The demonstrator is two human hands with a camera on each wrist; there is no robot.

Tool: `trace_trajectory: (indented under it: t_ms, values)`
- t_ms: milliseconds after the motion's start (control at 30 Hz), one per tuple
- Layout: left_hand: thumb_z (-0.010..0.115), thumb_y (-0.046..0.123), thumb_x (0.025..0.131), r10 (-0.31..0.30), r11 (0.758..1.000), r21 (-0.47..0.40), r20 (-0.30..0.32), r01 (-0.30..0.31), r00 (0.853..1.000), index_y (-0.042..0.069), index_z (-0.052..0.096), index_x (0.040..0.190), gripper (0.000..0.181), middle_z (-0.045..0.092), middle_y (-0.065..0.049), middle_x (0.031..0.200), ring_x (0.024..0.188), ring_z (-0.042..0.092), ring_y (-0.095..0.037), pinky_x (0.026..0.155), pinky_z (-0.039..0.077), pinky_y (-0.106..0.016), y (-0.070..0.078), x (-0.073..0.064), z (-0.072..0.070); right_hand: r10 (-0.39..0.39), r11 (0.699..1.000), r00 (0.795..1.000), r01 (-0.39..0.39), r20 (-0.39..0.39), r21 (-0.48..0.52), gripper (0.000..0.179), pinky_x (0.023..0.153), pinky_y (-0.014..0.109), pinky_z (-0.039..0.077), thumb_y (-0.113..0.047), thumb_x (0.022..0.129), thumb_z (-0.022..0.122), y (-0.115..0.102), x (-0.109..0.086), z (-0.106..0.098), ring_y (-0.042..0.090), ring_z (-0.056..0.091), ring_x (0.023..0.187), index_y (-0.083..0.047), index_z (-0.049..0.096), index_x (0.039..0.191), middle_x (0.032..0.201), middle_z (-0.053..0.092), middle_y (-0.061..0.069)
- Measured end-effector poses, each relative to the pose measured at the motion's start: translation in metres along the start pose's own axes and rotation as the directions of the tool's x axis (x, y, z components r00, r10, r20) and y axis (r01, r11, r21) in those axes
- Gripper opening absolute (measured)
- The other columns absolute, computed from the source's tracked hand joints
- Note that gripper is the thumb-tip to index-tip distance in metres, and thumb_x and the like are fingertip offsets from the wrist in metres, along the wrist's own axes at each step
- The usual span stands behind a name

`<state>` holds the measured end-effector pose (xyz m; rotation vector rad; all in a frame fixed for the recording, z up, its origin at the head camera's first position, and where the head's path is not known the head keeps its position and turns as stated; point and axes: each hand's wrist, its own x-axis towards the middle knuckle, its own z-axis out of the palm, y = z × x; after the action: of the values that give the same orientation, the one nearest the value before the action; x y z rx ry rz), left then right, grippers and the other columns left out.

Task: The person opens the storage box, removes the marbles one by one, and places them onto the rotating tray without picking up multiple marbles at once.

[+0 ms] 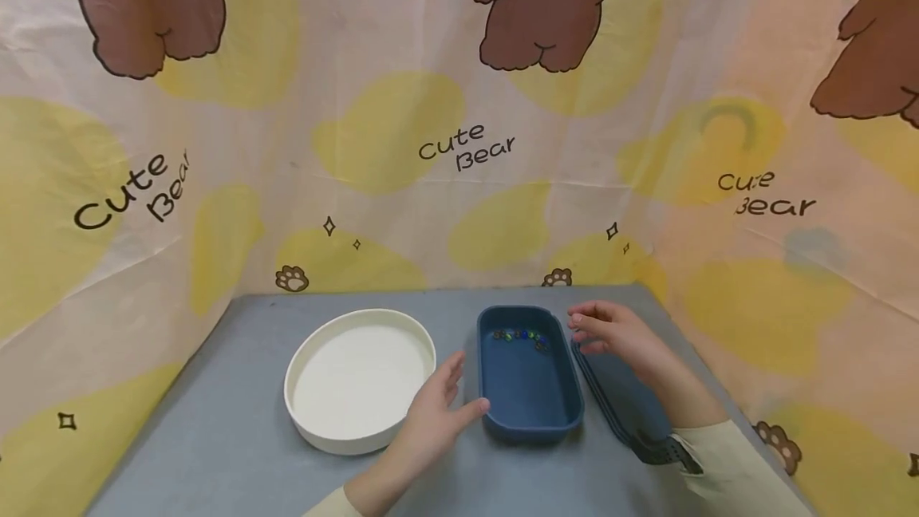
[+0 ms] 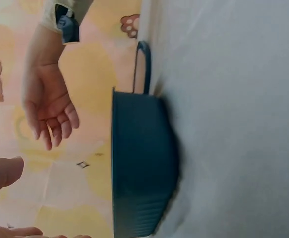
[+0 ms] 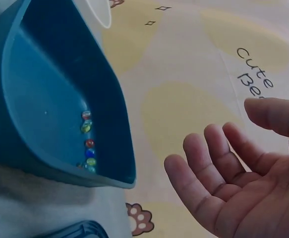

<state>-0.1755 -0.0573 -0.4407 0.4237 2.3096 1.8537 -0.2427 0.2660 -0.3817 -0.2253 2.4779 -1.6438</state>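
Observation:
A deep blue rectangular container (image 1: 530,405) stands mid-table, with several small coloured glass marbles (image 3: 89,153) gathered at its far end. Just left of it, my left hand (image 1: 436,413) hovers with fingers extended and thumb apart, holding nothing; it overlaps the rim of a round white tray (image 1: 345,445) in the head view. My right hand (image 1: 610,329) is raised beyond the container's far right corner, fingers loosely bent and nothing between them. In the right wrist view its palm and spread fingers (image 3: 196,173) show beside the container, apart from it.
To the right of the container lies a flat blue lid (image 1: 625,397), partly under the right forearm. A dark band (image 1: 664,451) is on the right wrist. Patterned cloth (image 1: 402,206) with bears hangs behind and along both sides of the grey tabletop (image 1: 237,421).

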Motion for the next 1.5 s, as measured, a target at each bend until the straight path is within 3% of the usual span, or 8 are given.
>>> trace_trajectory:
  t_ms: [233,500,733,800,967,1033,1167,1500]
  values:
    - [0.080,0.028,0.091,-0.011,1.000,-0.007,-0.013,0.011,1.000,0.004,0.034,0.158,0.085,0.033,-0.022,0.163,0.150,0.033,-0.042,0.120,0.035,-0.056,-0.002,-0.002,-0.008,-0.078,0.981,0.997,0.074,-0.015,-0.179,0.041,0.084,0.037,0.059,-0.031,0.102,0.066,-0.008,0.023,0.013,0.028,0.064,0.105,-0.003,0.063,0.133,0.123,0.067,0.016]
    - [0.080,0.030,0.091,0.017,0.996,0.084,-0.056,-0.013,0.998,0.006,0.039,0.156,0.081,0.039,-0.022,0.161,0.149,0.037,-0.042,0.119,0.038,-0.052,0.000,-0.014,-0.018,-0.213,0.912,0.977,0.200,0.003,-0.359,0.030,0.072,0.033,0.053,-0.026,0.097,0.073,-0.005,0.045,0.033,0.020,0.058,0.088,-0.013,0.071,0.125,0.105,0.064,0.005]
    - [0.081,0.033,0.090,0.095,0.982,0.176,-0.122,-0.073,0.988,0.008,0.042,0.155,0.080,0.043,-0.015,0.160,0.145,0.043,-0.042,0.119,0.039,-0.054,0.003,-0.019,-0.032,-0.291,0.844,0.957,0.259,0.004,-0.470,0.025,0.066,0.039,0.040,-0.025,0.095,0.075,-0.008,0.067,0.042,0.027,0.046,0.081,-0.018,0.075,0.119,0.093,0.054,0.008]
    - [0.082,0.033,0.089,0.112,0.975,0.207,-0.151,-0.079,0.982,0.009,0.045,0.154,0.079,0.045,-0.011,0.159,0.143,0.047,-0.041,0.118,0.041,-0.053,0.003,-0.023,-0.037,-0.294,0.824,0.956,0.252,-0.003,-0.507,0.024,0.072,0.042,0.049,-0.026,0.095,0.076,-0.008,0.072,0.045,0.029,0.055,0.089,-0.019,0.075,0.118,0.098,0.061,0.007]
    - [0.084,0.031,0.087,0.150,0.958,0.271,-0.198,-0.093,0.969,0.009,0.047,0.153,0.079,0.047,-0.006,0.158,0.143,0.048,-0.034,0.119,0.041,-0.048,0.000,-0.033,-0.050,-0.248,0.807,0.968,0.228,0.037,-0.545,0.024,0.060,0.038,0.048,-0.027,0.095,0.075,-0.006,0.086,0.052,0.028,0.052,0.064,-0.020,0.075,0.118,0.073,0.057,0.004]
    - [0.084,0.032,0.087,0.159,0.953,0.287,-0.210,-0.095,0.965,0.010,0.047,0.153,0.080,0.047,-0.006,0.158,0.143,0.047,-0.034,0.119,0.041,-0.050,-0.001,-0.036,-0.057,-0.232,0.807,0.971,0.226,0.058,-0.545,0.025,0.054,0.034,0.036,-0.025,0.095,0.075,-0.004,0.092,0.054,0.025,0.038,0.054,-0.020,0.074,0.119,0.064,0.045,0.004]
    - [0.083,0.036,0.087,0.161,0.943,0.323,-0.238,-0.079,0.958,0.013,0.046,0.154,0.081,0.046,-0.006,0.159,0.144,0.046,-0.037,0.119,0.039,-0.054,-0.001,-0.043,-0.073,-0.216,0.798,0.973,0.223,0.080,-0.559,0.026,0.055,0.031,0.038,-0.023,0.094,0.077,0.000,0.101,0.058,0.018,0.044,0.059,-0.020,0.074,0.120,0.070,0.054,0.001]
    - [0.081,0.044,0.087,0.087,0.932,0.361,-0.296,0.027,0.951,0.016,0.036,0.159,0.090,0.038,-0.011,0.164,0.149,0.034,-0.045,0.122,0.031,-0.062,-0.013,-0.061,-0.135,-0.162,0.803,0.981,0.194,0.107,-0.563,0.029,0.053,0.031,0.037,-0.022,0.093,0.078,0.013,0.111,0.070,0.018,0.046,0.059,-0.020,0.074,0.122,0.070,0.057,0.001]
